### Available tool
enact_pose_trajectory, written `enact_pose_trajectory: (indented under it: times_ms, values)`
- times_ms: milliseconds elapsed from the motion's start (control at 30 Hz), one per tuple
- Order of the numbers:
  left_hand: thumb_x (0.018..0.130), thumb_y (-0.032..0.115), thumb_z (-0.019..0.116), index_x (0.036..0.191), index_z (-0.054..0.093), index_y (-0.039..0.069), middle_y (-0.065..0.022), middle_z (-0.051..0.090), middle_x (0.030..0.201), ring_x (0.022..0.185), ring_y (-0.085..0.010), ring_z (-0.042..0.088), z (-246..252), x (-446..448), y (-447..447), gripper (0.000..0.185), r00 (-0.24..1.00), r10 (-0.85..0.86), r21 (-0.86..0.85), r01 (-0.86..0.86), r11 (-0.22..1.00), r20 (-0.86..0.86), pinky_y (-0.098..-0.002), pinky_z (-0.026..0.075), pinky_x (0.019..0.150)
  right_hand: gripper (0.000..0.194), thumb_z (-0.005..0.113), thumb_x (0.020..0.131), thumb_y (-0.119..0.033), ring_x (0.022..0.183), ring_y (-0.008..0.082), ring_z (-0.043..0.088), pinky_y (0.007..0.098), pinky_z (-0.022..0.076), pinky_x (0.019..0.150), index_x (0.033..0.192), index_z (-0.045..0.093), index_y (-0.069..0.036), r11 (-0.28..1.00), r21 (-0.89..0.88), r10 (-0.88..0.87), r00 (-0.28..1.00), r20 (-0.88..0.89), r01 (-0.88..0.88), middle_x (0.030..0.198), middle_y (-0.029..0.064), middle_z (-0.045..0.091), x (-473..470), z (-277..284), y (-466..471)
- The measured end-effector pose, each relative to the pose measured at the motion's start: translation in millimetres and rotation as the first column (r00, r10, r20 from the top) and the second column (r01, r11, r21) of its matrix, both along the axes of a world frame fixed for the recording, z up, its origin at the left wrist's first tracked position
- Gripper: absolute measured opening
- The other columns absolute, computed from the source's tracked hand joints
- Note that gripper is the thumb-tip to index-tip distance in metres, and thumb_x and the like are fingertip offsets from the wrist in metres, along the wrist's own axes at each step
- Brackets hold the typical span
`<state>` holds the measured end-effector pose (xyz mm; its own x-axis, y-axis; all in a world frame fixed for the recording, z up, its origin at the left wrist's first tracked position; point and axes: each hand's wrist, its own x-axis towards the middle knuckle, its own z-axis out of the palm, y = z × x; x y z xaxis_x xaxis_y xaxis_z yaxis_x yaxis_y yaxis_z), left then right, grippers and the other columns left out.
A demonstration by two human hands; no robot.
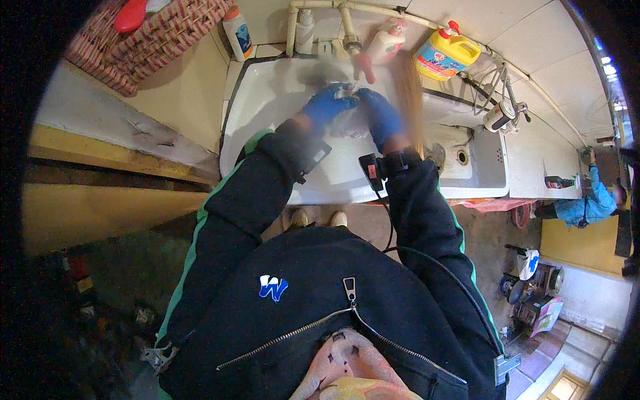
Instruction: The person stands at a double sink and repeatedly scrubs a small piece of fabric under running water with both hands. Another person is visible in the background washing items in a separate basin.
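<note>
Both of my hands wear blue gloves and meet over a white ceramic sink (255, 115), just below a tap with a red handle (366, 70). My left hand (330, 104) is on the left with its fingers curled inward. My right hand (381, 117) comes in from the other side, its fingertips close to the left ones. Something pale and shiny shows between the fingers; blur hides whether it is an object, foam or water. Beneath the hands a whitish, blurred patch (347, 125) lies in the basin.
Behind the sink stand a white bottle (305, 32), a pump bottle (386, 45) and a yellow detergent jug (446, 52). A blurred brown strip (411, 105) separates this sink from a second sink (462, 175). Left is a woven basket (165, 40); far right, a person in blue (587, 202).
</note>
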<state>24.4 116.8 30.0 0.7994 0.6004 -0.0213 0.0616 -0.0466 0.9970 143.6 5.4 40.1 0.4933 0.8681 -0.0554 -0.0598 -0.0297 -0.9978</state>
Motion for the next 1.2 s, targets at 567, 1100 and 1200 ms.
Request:
enact_pose_trajectory:
  times_ms: [567, 1100, 1200]
  values:
    - [0.085, 0.022, 0.052, 0.100, 0.055, 0.004, -0.0015, 0.058, 0.084, 0.072, -0.0139, 0.056, -4, 28, -5, 0.023, 0.887, 0.055, -0.788, 0.376, 0.488, 0.458, -0.0279, 0.045, 0.061, 0.064, 0.051, 0.080, -0.051, 0.088, 0.0335, 0.050, 0.0447, 0.0421, 0.079, 0.128, 0.037, -0.012, 0.909, -0.416, -0.244, 0.772, -0.587, -0.028, 0.108, 0.0116, 0.051, 18, -31, -21]
    - [0.078, 0.014, 0.055, 0.109, 0.055, 0.002, -0.0115, 0.057, 0.107, 0.096, -0.0211, 0.055, -37, 37, -50, 0.033, 0.922, 0.385, 0.234, -0.368, 0.900, -0.031, -0.0300, 0.043, 0.084, 0.046, 0.046, 0.085, -0.045, 0.085, 0.0330, 0.059, 0.0445, 0.0472, 0.079, 0.104, 0.054, -0.004, 0.983, 0.017, 0.077, 0.324, -0.943, -0.182, 0.095, 0.0155, 0.061, 34, -30, 22]
    - [0.077, 0.015, 0.056, 0.109, 0.055, 0.002, -0.0139, 0.056, 0.109, 0.099, -0.0250, 0.054, -50, 34, -55, 0.034, 0.946, 0.323, 0.505, -0.267, 0.821, -0.025, -0.0317, 0.042, 0.087, 0.031, 0.054, 0.083, -0.024, 0.087, 0.0296, 0.059, 0.0366, 0.0477, 0.079, 0.104, 0.054, -0.002, 0.924, 0.185, 0.373, 0.895, -0.245, -0.334, 0.096, 0.0139, 0.061, 32, -42, 14]
